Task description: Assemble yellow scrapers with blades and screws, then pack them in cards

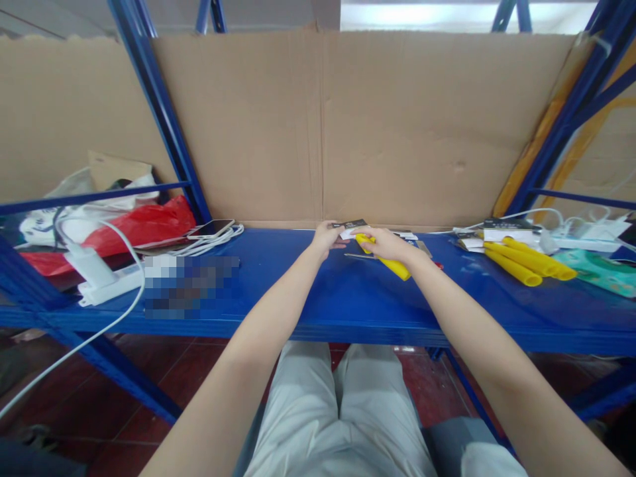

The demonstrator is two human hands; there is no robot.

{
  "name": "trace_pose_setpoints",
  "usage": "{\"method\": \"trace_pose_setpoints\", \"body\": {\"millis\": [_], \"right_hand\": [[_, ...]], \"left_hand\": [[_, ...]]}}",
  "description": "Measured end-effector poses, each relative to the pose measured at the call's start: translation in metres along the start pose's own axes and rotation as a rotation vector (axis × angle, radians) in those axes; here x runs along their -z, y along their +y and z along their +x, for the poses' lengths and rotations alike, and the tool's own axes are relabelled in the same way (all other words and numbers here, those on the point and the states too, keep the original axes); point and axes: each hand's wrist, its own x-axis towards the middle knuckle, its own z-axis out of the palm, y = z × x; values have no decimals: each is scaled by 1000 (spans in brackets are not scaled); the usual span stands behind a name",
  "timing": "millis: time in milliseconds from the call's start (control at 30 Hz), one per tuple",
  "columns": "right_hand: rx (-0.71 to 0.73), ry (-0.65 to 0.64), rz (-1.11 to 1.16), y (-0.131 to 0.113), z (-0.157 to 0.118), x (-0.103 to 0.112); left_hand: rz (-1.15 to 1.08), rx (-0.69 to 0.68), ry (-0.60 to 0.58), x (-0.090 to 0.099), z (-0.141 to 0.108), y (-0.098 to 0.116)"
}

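While the left hand (pixel 326 239) touched a black-and-white card (pixel 354 224), its pinch too hidden to judge, the right hand (pixel 382 243), nearer the yellow tube (pixel 397 267), curled its fingers around it above the blue worktop (pixel 338 291), the long axis slanting rightward from the card toward the worktop's front.

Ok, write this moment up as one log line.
left hand: at black-and-white card | right hand: gripping yellow tube | blue tabletop: more yellow tubes toward the right
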Motion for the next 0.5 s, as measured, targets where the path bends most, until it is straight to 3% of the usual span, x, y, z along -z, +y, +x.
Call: {"method": "trace_pose_setpoints", "body": {"millis": [133, 200, 300, 400, 500], "right_hand": [[-88, 40, 248, 8, 5, 7], [-114, 54, 204, 15, 9, 19], [-200, 21, -80, 30, 13, 54], [-390, -27, -410, 53, 10, 103], [-596, -54, -671, 90, -7, 157]], "left_hand": [[61, 42, -133, 11, -2, 14], [184, 15, -69, 17, -4, 16], [451, -186, 84, 24, -9, 5], [698, -410, 69, 24, -16, -12], [907, -514, 11, 19, -26, -22]]}}
